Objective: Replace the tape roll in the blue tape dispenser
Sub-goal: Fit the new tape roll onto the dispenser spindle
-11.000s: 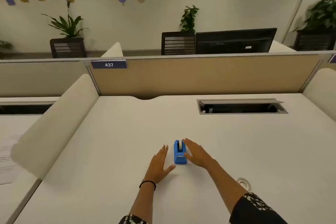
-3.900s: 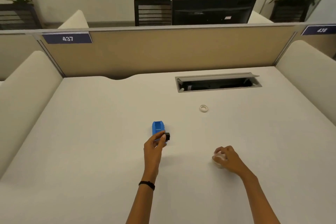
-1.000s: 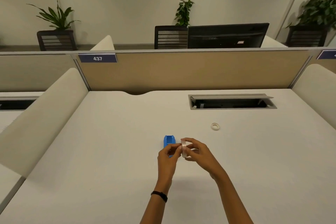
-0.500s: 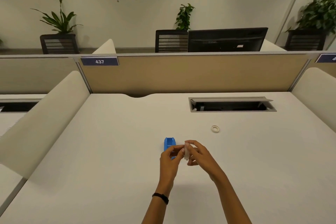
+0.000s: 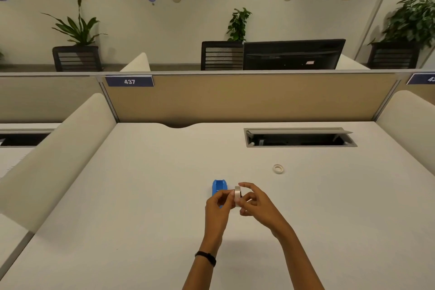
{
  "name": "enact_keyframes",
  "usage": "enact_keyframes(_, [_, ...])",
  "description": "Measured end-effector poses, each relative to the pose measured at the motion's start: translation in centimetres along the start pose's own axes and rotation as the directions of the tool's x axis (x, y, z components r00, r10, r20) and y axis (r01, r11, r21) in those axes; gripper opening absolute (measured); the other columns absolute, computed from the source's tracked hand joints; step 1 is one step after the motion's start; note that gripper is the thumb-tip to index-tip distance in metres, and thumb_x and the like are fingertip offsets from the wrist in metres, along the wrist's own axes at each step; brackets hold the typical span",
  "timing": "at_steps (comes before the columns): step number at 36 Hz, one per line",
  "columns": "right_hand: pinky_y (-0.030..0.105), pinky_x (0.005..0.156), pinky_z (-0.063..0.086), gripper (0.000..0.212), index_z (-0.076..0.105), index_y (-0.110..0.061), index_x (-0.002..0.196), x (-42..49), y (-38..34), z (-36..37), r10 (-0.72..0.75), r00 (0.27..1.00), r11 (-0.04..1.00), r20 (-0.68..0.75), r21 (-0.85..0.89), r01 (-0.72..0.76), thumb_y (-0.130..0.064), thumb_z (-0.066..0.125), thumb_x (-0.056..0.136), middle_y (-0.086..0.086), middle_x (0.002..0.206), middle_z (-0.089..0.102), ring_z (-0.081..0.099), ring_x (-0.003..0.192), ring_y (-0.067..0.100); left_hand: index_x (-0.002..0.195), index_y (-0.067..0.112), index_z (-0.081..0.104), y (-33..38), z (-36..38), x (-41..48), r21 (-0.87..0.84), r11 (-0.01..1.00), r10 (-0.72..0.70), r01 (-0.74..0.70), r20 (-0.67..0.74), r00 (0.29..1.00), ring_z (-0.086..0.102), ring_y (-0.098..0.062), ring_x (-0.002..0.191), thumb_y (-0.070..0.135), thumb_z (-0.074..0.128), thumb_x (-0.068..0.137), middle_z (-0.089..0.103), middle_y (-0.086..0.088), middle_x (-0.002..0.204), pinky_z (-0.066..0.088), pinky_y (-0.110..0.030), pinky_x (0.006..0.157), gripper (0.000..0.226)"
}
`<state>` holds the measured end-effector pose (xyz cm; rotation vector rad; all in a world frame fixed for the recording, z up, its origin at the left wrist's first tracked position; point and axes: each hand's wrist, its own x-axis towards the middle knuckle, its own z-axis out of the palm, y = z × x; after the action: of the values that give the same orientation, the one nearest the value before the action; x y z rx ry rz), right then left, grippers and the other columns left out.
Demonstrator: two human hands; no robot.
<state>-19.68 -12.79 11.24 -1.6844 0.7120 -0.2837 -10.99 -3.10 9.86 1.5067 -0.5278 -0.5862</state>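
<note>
The blue tape dispenser [image 5: 219,187] stands on the white desk [image 5: 141,195], its near end hidden behind my left hand [image 5: 217,207]. A pale tape roll [image 5: 237,196] is held on edge just above the desk, to the right of the dispenser. My left hand pinches the roll's left face with its fingertips. My right hand [image 5: 257,205] grips the roll from the right, with the index finger arched over its top. I cannot see the black spindle. A second, thin white tape ring [image 5: 278,168] lies flat farther back on the right.
An open cable tray slot [image 5: 299,138] is cut into the desk at the back right. A tan partition [image 5: 235,99] closes the far edge, and padded side dividers [image 5: 58,148] flank the desk. A black band sits on my left wrist.
Both hands stay together at the roll beside the dispenser. Compared with half a second ago the roll shows more clearly between the fingers and my right index finger is raised over it.
</note>
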Motion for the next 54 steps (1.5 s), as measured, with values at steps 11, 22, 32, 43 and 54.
enact_keyframes(11, [0.028,0.079,0.058,0.045,0.045,-0.036,0.116,0.1,0.0,0.4,-0.070,0.997,0.996,-0.008,-0.055,0.070,-0.031,0.070,0.079,-0.012,0.105,0.060,0.068,0.085,0.017,0.076,0.034,0.065,-0.4,0.0,0.1,0.023,1.000,-0.014,0.016,-0.051,0.999,0.067,-0.008,0.070,0.020,0.056,0.090,0.069,0.006,0.073,0.052,-0.015,0.060,0.023])
enact_keyframes(22, [0.022,0.072,0.059,0.031,0.053,-0.023,0.110,0.2,0.4,0.4,-0.050,0.999,0.999,-0.017,-0.017,0.050,-0.032,0.065,0.083,0.000,0.109,0.064,0.070,0.084,0.020,0.082,0.028,0.066,-1.1,-0.1,0.5,0.052,0.999,0.003,-0.001,-0.023,1.000,0.068,-0.014,0.079,0.017,0.058,0.088,0.070,0.001,0.082,0.053,-0.014,0.065,0.014])
enact_keyframes(32, [0.015,0.064,0.057,0.022,0.053,-0.028,0.102,0.7,1.3,0.7,0.007,1.000,1.000,-0.001,-0.003,-0.007,-0.032,0.064,0.084,-0.001,0.105,0.064,0.071,0.081,0.015,0.088,0.020,0.065,-2.4,0.0,0.7,0.085,0.996,-0.022,0.024,-0.030,0.999,0.067,-0.018,0.084,0.017,0.057,0.089,0.069,-0.004,0.088,0.052,-0.015,0.067,0.009])
enact_keyframes(43, [0.034,0.086,0.056,0.033,0.056,-0.015,0.109,2.2,3.4,1.3,0.184,0.978,0.982,0.097,-0.065,-0.178,-0.029,0.068,0.082,0.012,0.108,0.066,0.065,0.097,0.025,0.087,0.020,0.064,-5.2,-1.6,1.4,0.192,0.972,-0.149,0.138,0.048,0.988,0.066,-0.015,0.078,0.018,0.059,0.088,0.068,-0.001,0.084,0.054,-0.013,0.064,0.006])
enact_keyframes(54, [0.022,0.075,0.054,0.038,0.054,-0.021,0.112,6.3,4.2,1.6,0.175,0.979,0.976,0.101,-0.149,-0.159,-0.026,0.071,0.079,-0.001,0.101,0.061,0.064,0.088,0.017,0.098,0.017,0.062,-5.9,-2.9,3.7,0.250,0.961,-0.112,0.118,-0.039,0.993,0.063,-0.020,0.090,0.014,0.055,0.090,0.065,-0.009,0.108,0.056,-0.030,0.080,0.012])
